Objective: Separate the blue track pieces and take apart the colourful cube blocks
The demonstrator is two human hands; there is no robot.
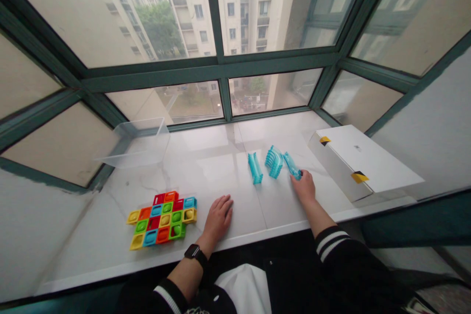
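My right hand (304, 186) is closed on the near end of a translucent blue track piece (292, 164), which lies slanted on the white sill. Just left of it is a ribbed, curved blue piece (274, 161). Farther left a straight blue track piece (255, 168) lies apart from the others. My left hand (220, 212) rests palm down on the sill with nothing in it, fingers stretched out. Left of that hand sits a patchwork of colourful square blocks (159, 222) in red, orange, yellow, green and blue, joined together.
At the back left stands a clear plastic bin (143, 149). A white box (368, 159) with yellow-and-black tape tabs is at the right. Green-framed windows (272, 64) border the tiled sill (217, 157), whose front edge runs close to my body.
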